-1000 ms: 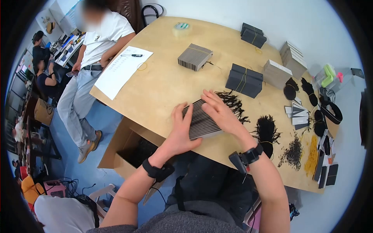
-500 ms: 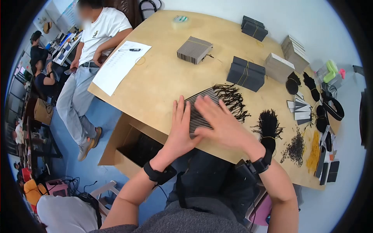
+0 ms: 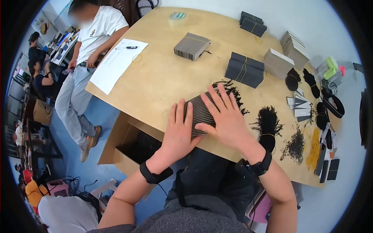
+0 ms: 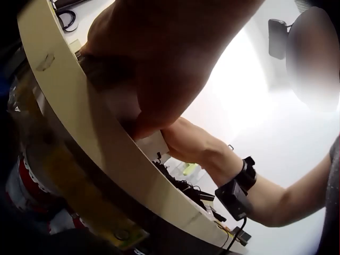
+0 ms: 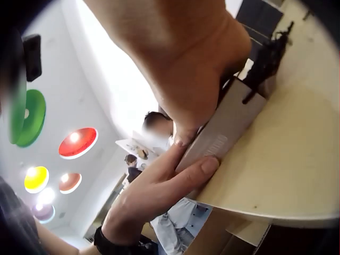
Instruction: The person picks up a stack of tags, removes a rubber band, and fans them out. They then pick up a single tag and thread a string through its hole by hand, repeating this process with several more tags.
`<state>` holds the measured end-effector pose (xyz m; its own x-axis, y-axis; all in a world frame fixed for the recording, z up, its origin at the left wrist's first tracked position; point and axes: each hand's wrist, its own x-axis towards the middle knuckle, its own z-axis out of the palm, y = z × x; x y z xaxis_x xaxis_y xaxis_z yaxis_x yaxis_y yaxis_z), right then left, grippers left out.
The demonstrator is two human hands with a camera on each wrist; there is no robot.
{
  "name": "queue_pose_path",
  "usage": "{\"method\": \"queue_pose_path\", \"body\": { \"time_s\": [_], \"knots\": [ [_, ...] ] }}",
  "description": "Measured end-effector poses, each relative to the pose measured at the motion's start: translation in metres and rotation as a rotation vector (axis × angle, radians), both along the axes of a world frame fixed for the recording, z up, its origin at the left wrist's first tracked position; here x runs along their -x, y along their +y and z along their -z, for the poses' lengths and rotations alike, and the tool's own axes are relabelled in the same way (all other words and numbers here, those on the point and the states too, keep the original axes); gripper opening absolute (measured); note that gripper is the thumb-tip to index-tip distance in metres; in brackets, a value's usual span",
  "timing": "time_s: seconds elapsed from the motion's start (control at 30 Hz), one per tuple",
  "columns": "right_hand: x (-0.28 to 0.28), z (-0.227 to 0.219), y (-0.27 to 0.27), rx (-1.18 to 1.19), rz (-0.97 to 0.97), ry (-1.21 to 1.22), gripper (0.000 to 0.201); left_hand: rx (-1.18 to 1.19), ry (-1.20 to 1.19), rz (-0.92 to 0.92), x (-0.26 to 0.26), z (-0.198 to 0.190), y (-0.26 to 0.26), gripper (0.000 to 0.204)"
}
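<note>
A stack of thin grey cards with black cords fanned out at its far right end, like hang tags, lies on the table near the front edge. My left hand rests along the stack's left end, fingers straight. In the right wrist view its thumb presses the stack's near face. My right hand lies over the stack's right part, palm down with fingers spread, the thumb pointing left across the cards. Part of the stack is hidden under both hands.
A banded grey stack and a banded dark stack stand farther back. To the right lie a black cord bundle, dark bits and yellow bands. Paper lies left; an open carton sits below the table edge. A person sits at the left.
My right hand has swept over the cards and now lies flatter with fingers spread. My left hand has stayed at the left end. The fanned cords are more covered by the right fingers.
</note>
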<state>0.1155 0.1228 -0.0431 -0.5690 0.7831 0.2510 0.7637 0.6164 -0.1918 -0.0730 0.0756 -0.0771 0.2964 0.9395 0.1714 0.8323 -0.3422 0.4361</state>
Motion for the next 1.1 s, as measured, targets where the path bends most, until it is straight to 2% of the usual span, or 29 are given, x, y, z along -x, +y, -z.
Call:
{"method": "queue_pose_path", "body": {
  "time_s": [0.07, 0.13, 0.17, 0.2, 0.27, 0.3, 0.33, 0.4, 0.43, 0.5, 0.53, 0.57, 0.6, 0.67, 0.77, 0.87, 1.1],
  "knots": [
    [-0.001, 0.003, 0.000, -0.024, -0.057, -0.039, 0.085, -0.005, -0.067, -0.003, 0.001, 0.006, 0.000, 0.101],
    [-0.006, 0.006, -0.001, 0.166, -0.110, -0.070, 0.085, -0.018, -0.132, 0.010, 0.001, 0.009, 0.003, 0.102],
    [-0.010, 0.004, 0.009, 0.265, -0.110, 0.026, 0.086, -0.011, -0.215, 0.006, 0.001, 0.010, 0.001, 0.102],
    [-0.014, 0.006, 0.022, 0.262, -0.105, 0.022, 0.086, -0.012, -0.303, -0.001, -0.001, 0.011, 0.002, 0.103],
    [-0.014, 0.025, 0.042, 0.521, -0.019, 0.820, 0.085, -0.027, -0.316, -0.029, -0.008, 0.013, 0.004, 0.104],
    [-0.001, 0.031, 0.038, 0.717, -0.039, 0.876, 0.082, -0.041, -0.320, -0.048, -0.009, 0.013, 0.004, 0.106],
    [0.000, 0.031, 0.036, 0.714, -0.034, 0.880, 0.082, -0.041, -0.318, -0.042, -0.008, 0.012, 0.003, 0.106],
    [-0.001, 0.025, 0.035, 0.651, -0.090, 0.629, 0.080, 0.020, -0.458, -0.082, -0.006, 0.010, 0.003, 0.105],
    [-0.004, 0.021, 0.031, 0.675, -0.083, 0.639, 0.080, 0.024, -0.459, -0.081, -0.005, 0.010, 0.004, 0.105],
    [-0.009, 0.009, 0.021, 0.651, -0.038, 0.576, 0.079, -0.051, -0.267, -0.037, -0.003, 0.011, -0.001, 0.103],
    [-0.012, 0.005, 0.019, 0.605, 0.007, 0.516, 0.079, -0.045, -0.268, -0.032, -0.002, 0.009, 0.000, 0.103],
    [-0.016, 0.006, 0.013, 0.421, 0.061, 0.404, 0.074, -0.062, -0.164, -0.036, -0.001, 0.005, 0.002, 0.102],
    [-0.021, -0.001, 0.000, 0.433, 0.070, 0.400, 0.074, -0.070, -0.063, -0.044, -0.001, 0.002, 0.001, 0.101],
    [-0.030, -0.022, -0.030, 0.150, 0.142, 0.119, 0.074, -0.049, -0.043, -0.048, -0.001, -0.002, 0.000, 0.102],
    [-0.032, -0.014, -0.068, 0.154, 0.150, 0.017, 0.080, -0.044, -0.027, -0.050, -0.001, -0.002, 0.000, 0.102],
    [-0.030, 0.007, -0.073, 0.125, 0.184, -0.019, 0.082, -0.045, -0.026, -0.045, -0.003, -0.001, 0.001, 0.102],
    [-0.028, 0.006, -0.077, 0.153, 0.197, 0.035, 0.081, -0.064, -0.047, -0.054, -0.003, -0.001, 0.001, 0.102]
  ]
}}
